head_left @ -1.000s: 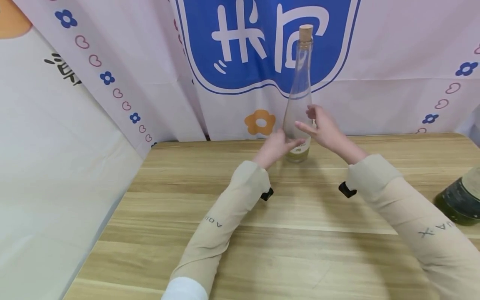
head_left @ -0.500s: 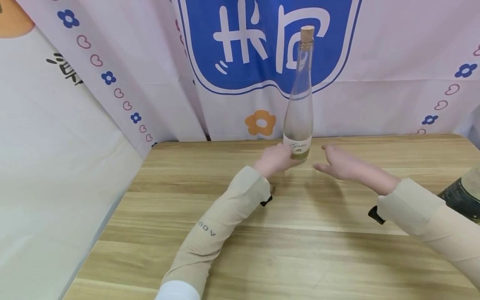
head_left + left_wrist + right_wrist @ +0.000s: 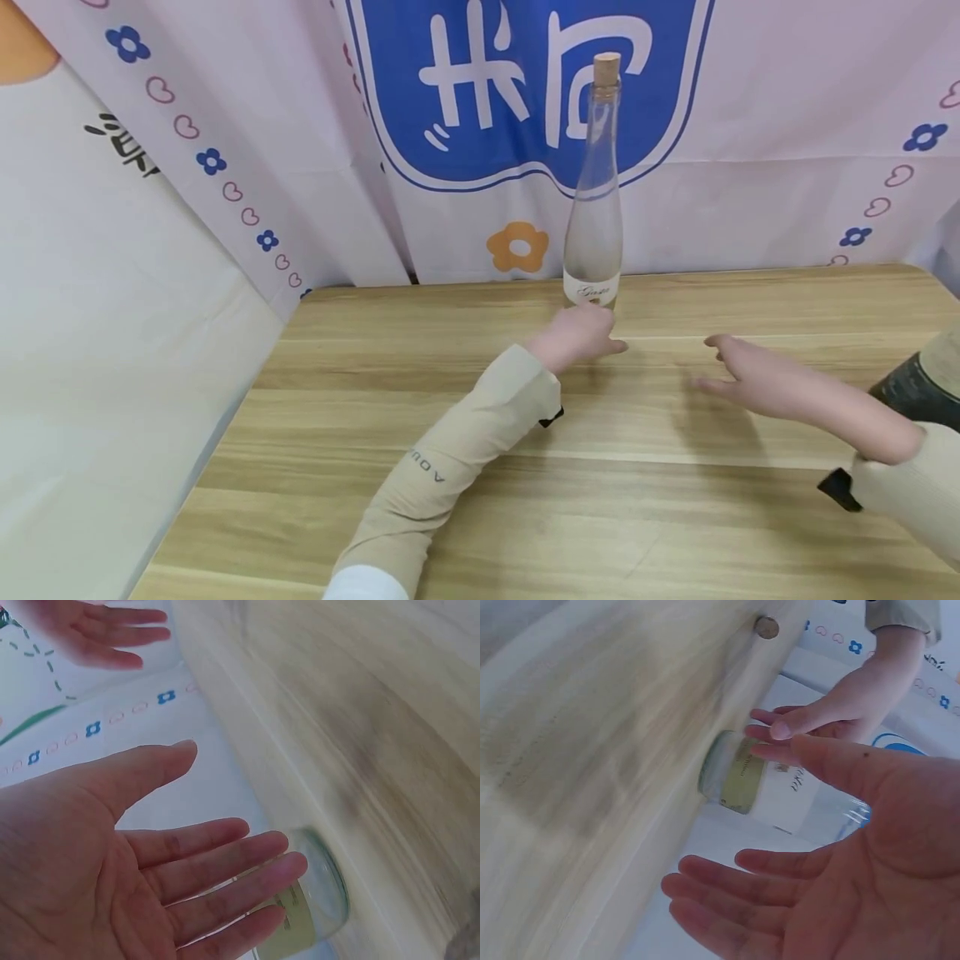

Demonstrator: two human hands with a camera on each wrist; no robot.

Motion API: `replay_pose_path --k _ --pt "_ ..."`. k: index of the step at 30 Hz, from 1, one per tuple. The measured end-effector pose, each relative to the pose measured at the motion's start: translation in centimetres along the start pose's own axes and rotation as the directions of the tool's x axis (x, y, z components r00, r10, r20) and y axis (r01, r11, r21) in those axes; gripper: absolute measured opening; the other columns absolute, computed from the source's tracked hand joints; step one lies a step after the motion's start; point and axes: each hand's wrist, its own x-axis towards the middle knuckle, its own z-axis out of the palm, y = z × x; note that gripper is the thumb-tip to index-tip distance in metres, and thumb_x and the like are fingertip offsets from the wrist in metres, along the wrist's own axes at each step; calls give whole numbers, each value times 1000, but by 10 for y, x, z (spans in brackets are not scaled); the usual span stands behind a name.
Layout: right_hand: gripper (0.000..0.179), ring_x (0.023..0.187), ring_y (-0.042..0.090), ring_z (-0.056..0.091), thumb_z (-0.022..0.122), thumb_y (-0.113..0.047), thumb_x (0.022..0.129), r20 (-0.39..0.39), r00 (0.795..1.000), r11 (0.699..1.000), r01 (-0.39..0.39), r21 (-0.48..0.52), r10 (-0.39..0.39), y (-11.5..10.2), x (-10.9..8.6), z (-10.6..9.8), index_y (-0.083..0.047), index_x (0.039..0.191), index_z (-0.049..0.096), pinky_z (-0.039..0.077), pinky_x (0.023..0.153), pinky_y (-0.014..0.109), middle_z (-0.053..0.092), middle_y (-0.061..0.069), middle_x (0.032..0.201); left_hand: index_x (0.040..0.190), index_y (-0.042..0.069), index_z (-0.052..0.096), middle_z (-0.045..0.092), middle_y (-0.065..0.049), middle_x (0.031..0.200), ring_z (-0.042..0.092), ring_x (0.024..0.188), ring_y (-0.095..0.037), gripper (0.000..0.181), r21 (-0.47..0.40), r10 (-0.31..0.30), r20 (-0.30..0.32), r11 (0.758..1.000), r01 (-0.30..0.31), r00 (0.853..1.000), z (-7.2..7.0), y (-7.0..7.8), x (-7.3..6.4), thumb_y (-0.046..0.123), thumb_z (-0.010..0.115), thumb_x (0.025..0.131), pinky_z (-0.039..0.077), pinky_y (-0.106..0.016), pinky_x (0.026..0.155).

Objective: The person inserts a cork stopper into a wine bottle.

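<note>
Grip: left hand and right hand slack, fingers apart | Bottle: upright, corked, near desk's far edge, left hand just before it, touch unclear | Dark container: toward right edge

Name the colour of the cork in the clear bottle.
Light tan; the cork shows best in the head view.

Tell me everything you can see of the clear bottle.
The clear bottle looks like glass, with a long neck, a tan cork in its mouth and a white label with dark script low on its body. It stands upright near the back of the table, before a printed cloth. Its base is partly behind the left hand; whether they touch is unclear.
</note>
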Motion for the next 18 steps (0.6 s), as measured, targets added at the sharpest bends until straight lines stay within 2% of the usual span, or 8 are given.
replay_pose_path --k 5,8,10,12,13,15,16,18 --pt "80 101 51 48 48 -46 91 -29 998 999 -51 7 51 9 -27 -2 19 130 23 46 74 54 40 43 119 90 16 59 57 6 82 54 73 -8 30 15 39 1 999 -39 999 0 11 1 45 52 90 49 -25 61" --pt "81 102 54 45 48 -48 91 -66 992 994 -107 1 107 11 -40 -6 19 131 22 44 74 57 38 44 120 89 16 57 55 7 79 53 70 -7 29 7 54 0 999 -54 999 0 17 1 45 52 90 47 -23 57" --pt "82 104 54 43 48 -48 91 -114 983 990 -143 -5 142 13 -49 -11 18 131 22 43 74 59 37 44 120 89 17 56 54 7 78 52 69 -7 28 0 63 -3 998 -63 998 -1 22 2 45 52 90 46 -22 55" --pt "78 103 55 42 50 -45 91 -199 968 988 -153 1 150 14 -57 -14 18 130 25 41 75 61 38 43 119 89 17 56 54 7 78 52 68 -7 28 -8 74 -6 997 -74 997 -1 28 3 45 52 90 45 -22 53" --pt "76 101 56 42 52 -42 91 -248 958 989 -146 12 145 16 -60 -16 19 128 27 41 74 62 39 43 118 89 17 56 54 7 78 52 68 -7 28 -11 81 -9 997 -81 997 -1 31 4 44 51 90 45 -22 53" --pt "68 98 57 43 55 -33 91 -368 919 990 -126 62 140 21 -66 -17 19 126 30 40 72 62 40 43 115 91 17 56 54 8 79 51 68 -7 28 -10 83 -4 996 -83 997 -2 37 5 45 51 90 45 -21 52" --pt "65 97 58 42 57 -28 90 -430 892 990 -107 95 138 27 -67 -17 19 126 31 38 73 63 40 44 114 93 17 56 55 8 79 52 69 -7 28 -9 88 -2 996 -88 996 -2 41 6 45 51 90 45 -21 53" --pt "60 111 35 50 59 -24 89 -559 814 984 -81 158 157 44 -68 -13 10 131 34 41 89 51 41 41 118 97 18 57 56 8 82 52 71 -7 29 6 89 5 996 -89 996 -3 49 9 46 50 90 46 -21 56"
